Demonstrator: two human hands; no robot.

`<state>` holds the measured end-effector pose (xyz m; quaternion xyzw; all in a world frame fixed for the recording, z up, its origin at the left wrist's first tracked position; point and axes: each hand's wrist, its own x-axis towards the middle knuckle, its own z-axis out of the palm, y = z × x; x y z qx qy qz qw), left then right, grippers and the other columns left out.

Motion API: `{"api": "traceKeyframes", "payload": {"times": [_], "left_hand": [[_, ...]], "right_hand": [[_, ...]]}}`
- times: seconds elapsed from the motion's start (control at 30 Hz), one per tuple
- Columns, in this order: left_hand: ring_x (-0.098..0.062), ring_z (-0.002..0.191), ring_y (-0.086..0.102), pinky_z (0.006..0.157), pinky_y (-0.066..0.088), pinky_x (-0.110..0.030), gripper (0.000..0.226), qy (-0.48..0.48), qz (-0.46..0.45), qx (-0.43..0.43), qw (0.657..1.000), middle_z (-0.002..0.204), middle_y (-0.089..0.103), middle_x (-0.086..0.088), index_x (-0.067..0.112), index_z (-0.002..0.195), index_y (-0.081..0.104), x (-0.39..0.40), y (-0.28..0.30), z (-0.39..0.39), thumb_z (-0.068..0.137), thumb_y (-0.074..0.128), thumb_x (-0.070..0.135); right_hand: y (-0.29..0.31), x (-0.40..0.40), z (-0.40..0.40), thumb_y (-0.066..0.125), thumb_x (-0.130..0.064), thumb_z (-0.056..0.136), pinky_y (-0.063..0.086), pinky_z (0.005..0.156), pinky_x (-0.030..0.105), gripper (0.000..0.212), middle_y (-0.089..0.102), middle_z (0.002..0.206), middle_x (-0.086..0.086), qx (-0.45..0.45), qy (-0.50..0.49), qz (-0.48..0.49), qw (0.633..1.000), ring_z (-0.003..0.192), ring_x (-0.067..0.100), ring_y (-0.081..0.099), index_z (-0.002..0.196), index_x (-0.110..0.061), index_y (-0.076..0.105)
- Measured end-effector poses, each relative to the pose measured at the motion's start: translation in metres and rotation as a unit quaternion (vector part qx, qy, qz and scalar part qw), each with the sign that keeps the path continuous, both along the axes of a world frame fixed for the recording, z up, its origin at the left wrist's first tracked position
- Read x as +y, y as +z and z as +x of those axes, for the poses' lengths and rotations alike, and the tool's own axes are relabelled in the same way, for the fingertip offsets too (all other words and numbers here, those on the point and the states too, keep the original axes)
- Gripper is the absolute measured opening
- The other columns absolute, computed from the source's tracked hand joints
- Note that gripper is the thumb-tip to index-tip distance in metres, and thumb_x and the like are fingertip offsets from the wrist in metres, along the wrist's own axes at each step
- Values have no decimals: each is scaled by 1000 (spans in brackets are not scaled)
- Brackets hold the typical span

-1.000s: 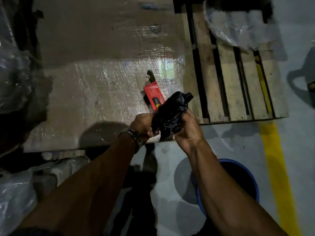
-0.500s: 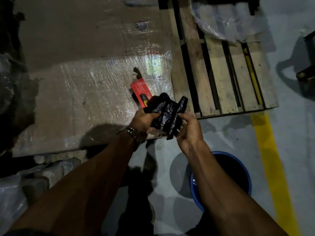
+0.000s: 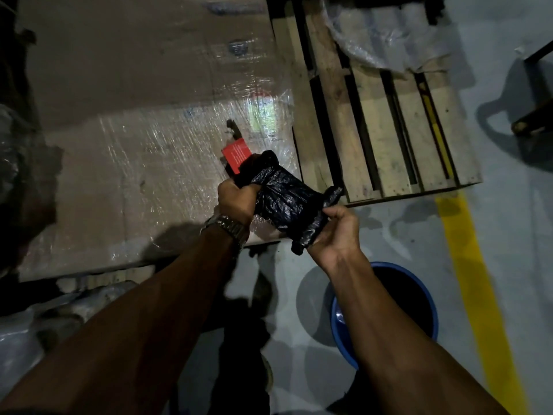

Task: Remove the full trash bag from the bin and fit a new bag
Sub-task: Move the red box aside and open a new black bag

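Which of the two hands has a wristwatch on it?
The left hand, gripping the black bag, has the metal watch; the right hand has a bare wrist.

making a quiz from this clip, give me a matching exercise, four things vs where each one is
Things:
1. black bag
2. blue bin
3. red box
4. clear plastic sheet

Places:
A. on the wooden pallet
B. on the wrapped cardboard
C. on the floor under the right forearm
D. between the left hand and right hand

Pairs: 1-D, 2-C, 3-B, 4-A
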<state>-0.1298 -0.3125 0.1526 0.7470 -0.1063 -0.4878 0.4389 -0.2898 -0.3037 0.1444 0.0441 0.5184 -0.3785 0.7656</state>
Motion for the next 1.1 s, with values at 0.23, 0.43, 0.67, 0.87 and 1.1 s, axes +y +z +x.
{"api": "traceKeyframes", "payload": {"times": [0.23, 0.43, 0.67, 0.87, 1.1], "left_hand": [[-34, 85, 68, 83, 55, -55, 29, 14, -16, -33, 999, 89, 69, -15, 1, 105, 69, 0, 6, -1, 77, 63, -1], [-27, 99, 65, 94, 52, -42, 33, 74, -20, -83, 994, 105, 67, -12, 0, 113, 65, -3, 10, 8, 80, 60, 0], [-23, 146, 14, 114, 13, -50, 85, -312, -48, -436, 843, 157, 21, 3, 31, 149, 21, 8, 17, -11, 74, 62, 33], [-16, 147, 15, 118, -5, -46, 82, -665, 2, -404, 628, 151, 36, -1, 22, 148, 18, 7, 8, -45, 77, 56, 34], [-28, 107, 56, 110, 25, -38, 36, -687, -80, -466, 551, 110, 54, -6, 16, 122, 51, 2, 6, -40, 89, 52, 29]], "right_hand": [[-10, 4, -3, 71, -3, 78, 51, 92, 56, 48, 67, 118, 23, 71, 39, -52, 995, 108, 39, 65, 124, -1, 57], [-10, 5, -15, 55, -12, 75, 45, 102, 47, 37, 66, 112, 16, 20, 10, -16, 1000, 103, 32, 61, 109, -5, 64], [-11, 3, -6, 57, 6, 87, 48, 98, 54, 22, 68, 107, 20, 112, 64, -72, 989, 99, 34, 65, 104, -6, 65], [-12, 2, -11, 41, -7, 85, 56, 68, 36, 26, 69, 86, 13, 71, 73, -30, 994, 76, 27, 66, 97, -6, 64], [-10, 3, -14, 61, -2, 89, 53, 88, 48, 20, 64, 104, 23, 94, 69, -84, 990, 92, 34, 65, 108, -2, 58]]}}
